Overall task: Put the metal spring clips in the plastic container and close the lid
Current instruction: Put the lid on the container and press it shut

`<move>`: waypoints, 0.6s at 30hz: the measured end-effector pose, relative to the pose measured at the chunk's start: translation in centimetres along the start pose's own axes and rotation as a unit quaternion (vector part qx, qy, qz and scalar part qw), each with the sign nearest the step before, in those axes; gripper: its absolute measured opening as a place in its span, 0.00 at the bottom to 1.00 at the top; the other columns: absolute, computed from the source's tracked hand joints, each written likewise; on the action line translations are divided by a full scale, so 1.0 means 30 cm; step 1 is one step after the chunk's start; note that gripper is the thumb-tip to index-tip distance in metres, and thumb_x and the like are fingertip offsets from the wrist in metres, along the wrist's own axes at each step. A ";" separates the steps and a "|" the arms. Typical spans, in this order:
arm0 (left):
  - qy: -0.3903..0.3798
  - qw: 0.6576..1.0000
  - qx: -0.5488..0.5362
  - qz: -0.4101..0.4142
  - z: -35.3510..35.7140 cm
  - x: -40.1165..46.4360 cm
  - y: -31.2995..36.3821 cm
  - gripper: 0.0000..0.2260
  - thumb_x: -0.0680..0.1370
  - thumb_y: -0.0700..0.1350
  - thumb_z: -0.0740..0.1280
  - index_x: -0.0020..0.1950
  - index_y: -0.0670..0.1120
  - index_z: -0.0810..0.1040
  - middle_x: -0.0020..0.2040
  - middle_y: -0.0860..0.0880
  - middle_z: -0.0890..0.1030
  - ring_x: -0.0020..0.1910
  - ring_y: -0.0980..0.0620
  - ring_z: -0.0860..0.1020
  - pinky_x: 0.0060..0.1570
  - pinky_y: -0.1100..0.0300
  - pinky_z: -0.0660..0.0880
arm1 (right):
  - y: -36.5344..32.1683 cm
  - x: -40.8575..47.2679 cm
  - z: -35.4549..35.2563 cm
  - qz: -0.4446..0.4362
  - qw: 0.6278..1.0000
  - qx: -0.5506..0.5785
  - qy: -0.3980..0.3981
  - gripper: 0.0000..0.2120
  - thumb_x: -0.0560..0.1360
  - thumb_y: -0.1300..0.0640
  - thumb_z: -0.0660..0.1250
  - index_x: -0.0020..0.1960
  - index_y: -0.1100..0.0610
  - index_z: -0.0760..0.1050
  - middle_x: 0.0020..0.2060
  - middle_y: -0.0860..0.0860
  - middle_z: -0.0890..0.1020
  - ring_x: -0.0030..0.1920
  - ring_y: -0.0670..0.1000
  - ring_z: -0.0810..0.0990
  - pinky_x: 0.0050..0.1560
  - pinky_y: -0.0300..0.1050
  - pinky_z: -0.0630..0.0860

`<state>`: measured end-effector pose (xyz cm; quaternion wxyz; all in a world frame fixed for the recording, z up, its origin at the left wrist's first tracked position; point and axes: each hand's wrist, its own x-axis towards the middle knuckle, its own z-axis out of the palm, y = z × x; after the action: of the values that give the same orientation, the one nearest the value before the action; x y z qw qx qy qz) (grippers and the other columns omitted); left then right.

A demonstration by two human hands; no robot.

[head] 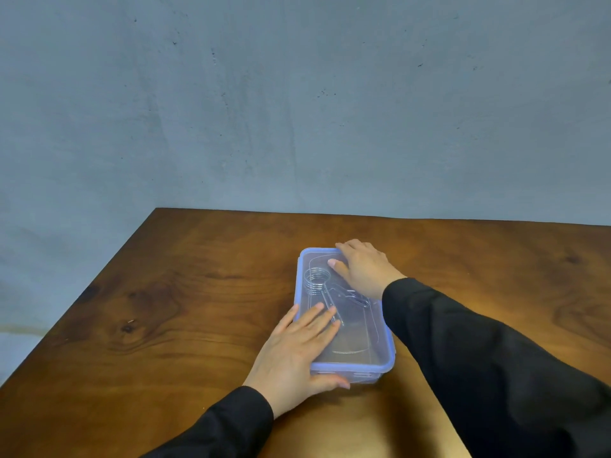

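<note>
**Pressing the Lid onto the Clip Container**

Pressing flat on the lid (353, 328) with both hands. Left hand (297, 350) laid open, fingers extended across the near-left part of the lid, thumb hooked against the near rim; nothing gripped. Right hand (363, 267) spread palm-down over the far right corner, fingers loosely splayed, likewise closed around nothing. Both forearms covered by black sleeves (479, 358), the right one crossing in front of the container's right edge and hiding part of it.

Plastic container (363, 378) placed near the middle of a wooden table (165, 309), long axis angled away from the viewer. Rectangular, round-cornered, clear-walled, with a pale blue rim and side latches; whether latched could not be told. Metal spring clips (319, 280) seen inside through the translucent lid: a coiled wire ring at the far left end, straight wire arms trailing toward the centre, partly hidden under both hands.

Table surface glossy, brown, strongly grained and knotted. Rough grey wall (297, 94) behind, marked by small dark specks.
</note>
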<state>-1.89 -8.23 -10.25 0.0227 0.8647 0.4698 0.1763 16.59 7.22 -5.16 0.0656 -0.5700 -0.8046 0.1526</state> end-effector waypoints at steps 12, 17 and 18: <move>0.083 0.989 0.093 0.078 0.041 -0.006 -0.014 0.28 0.78 0.66 0.62 0.67 0.47 0.78 0.69 0.50 0.78 0.72 0.51 0.72 0.72 0.41 0.67 | -0.011 0.025 0.041 0.018 0.997 -0.006 0.072 0.24 0.82 0.39 0.51 0.69 0.51 0.71 0.64 0.50 0.78 0.64 0.54 0.73 0.65 0.58 0.68; 0.091 0.988 0.095 0.080 0.038 -0.011 -0.017 0.28 0.78 0.66 0.63 0.66 0.47 0.79 0.68 0.49 0.79 0.71 0.51 0.73 0.70 0.39 0.68 | -0.016 0.020 0.042 0.017 0.997 -0.005 0.074 0.24 0.82 0.39 0.50 0.69 0.50 0.71 0.64 0.49 0.78 0.64 0.53 0.73 0.66 0.58 0.66; 0.090 0.988 0.094 0.078 0.035 -0.010 -0.014 0.28 0.78 0.66 0.63 0.67 0.46 0.79 0.68 0.49 0.79 0.71 0.51 0.73 0.71 0.39 0.68 | -0.014 0.017 0.043 0.015 0.997 -0.005 0.076 0.25 0.82 0.38 0.49 0.70 0.50 0.71 0.64 0.49 0.78 0.64 0.53 0.72 0.67 0.58 0.65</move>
<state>-2.05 -8.10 -11.41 -0.1144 0.8777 0.4154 0.2098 15.66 7.35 -6.29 0.1213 -0.5924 -0.7894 0.1062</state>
